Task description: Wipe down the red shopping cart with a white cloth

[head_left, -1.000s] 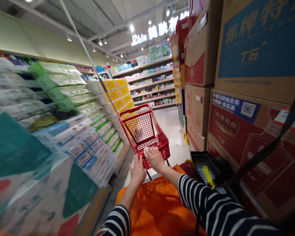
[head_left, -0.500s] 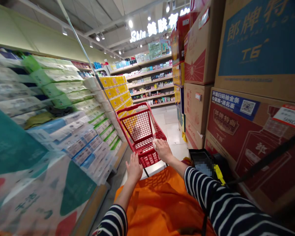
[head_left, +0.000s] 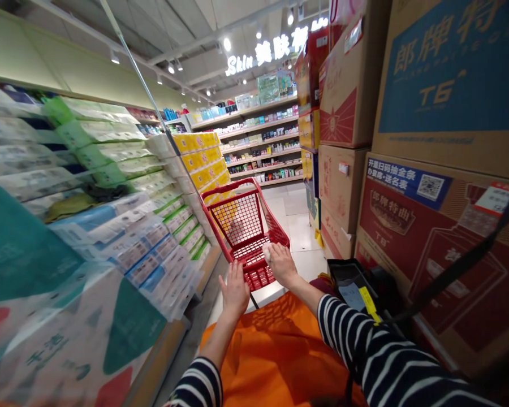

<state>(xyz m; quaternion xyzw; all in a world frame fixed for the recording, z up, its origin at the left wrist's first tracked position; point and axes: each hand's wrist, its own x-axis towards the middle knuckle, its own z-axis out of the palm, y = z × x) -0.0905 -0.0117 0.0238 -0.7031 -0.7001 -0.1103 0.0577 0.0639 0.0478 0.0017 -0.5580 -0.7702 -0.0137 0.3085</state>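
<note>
A small red shopping cart (head_left: 246, 217) stands in the aisle just ahead of me. My right hand (head_left: 282, 264) rests on its near rim, fingers curled round a small white object (head_left: 266, 252) that I cannot name. My left hand (head_left: 234, 289) is at the cart's near left corner with its fingers stretched out upward; the fingertips reach the rim. Both my sleeves are striped dark and white. An orange bag or cloth (head_left: 275, 350) lies below my forearms.
Shelves of packed tissue and paper rolls (head_left: 123, 226) line the left side. Stacked cardboard cartons (head_left: 411, 169) wall the right. A black bag (head_left: 356, 282) with a strap hangs at my right. The tiled aisle floor (head_left: 299, 226) runs to far shelves (head_left: 263, 141).
The cart has rolled slightly forward and to the right. My right hand went with it on the rim. My left hand lifted off with spread fingers, then came back to the corner.
</note>
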